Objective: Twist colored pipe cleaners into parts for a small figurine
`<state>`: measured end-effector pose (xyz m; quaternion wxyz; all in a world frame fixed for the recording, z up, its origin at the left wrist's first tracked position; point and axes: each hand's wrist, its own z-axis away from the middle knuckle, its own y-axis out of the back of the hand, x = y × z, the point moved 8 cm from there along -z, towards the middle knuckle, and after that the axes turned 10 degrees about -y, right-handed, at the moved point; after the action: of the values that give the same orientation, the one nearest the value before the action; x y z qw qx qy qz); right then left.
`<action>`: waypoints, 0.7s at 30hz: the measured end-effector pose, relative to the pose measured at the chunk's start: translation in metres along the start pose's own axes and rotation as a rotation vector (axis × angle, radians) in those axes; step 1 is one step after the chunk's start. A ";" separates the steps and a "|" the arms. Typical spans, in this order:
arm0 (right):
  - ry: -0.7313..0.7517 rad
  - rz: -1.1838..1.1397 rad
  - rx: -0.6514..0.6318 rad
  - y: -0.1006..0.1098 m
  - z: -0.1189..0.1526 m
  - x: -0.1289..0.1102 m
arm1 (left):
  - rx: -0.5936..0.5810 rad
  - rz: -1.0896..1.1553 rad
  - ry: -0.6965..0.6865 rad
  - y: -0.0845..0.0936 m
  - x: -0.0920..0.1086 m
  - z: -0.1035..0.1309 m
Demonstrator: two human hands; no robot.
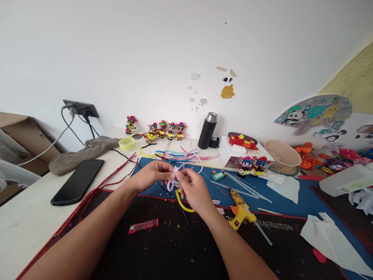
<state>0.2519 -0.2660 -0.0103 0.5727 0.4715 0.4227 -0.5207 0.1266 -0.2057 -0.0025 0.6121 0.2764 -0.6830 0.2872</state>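
Observation:
Between my two hands, above the blue mat, is a looped light purple pipe cleaner. My left hand pinches its upper part between thumb and fingers. From the right, my right hand closes its thumb and fingertips on the same loops. A free length of it curves up and back behind my right hand. Just below my hands lies a yellow pipe cleaner, partly hidden by my right hand. Pink, blue and red pipe cleaners are spread behind.
A yellow glue gun with glue sticks lies right of my hands, a red lighter in front. A phone is at left. Behind stand small figures and a black flask; a bowl is at right.

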 end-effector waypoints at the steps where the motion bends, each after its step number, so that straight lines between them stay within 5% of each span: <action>1: 0.009 0.020 0.013 0.001 -0.001 0.001 | -0.009 -0.023 0.003 -0.001 0.001 0.000; 11: 0.065 -0.001 0.069 0.006 -0.002 0.000 | -0.082 -0.104 0.089 -0.005 -0.005 0.003; 21: -0.011 -0.137 -0.076 -0.007 0.002 -0.003 | -0.210 -0.065 0.128 -0.013 -0.013 0.007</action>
<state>0.2451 -0.2670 -0.0077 0.5557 0.4164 0.4702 -0.5447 0.1328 -0.2195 -0.0153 0.6891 0.2137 -0.6595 0.2111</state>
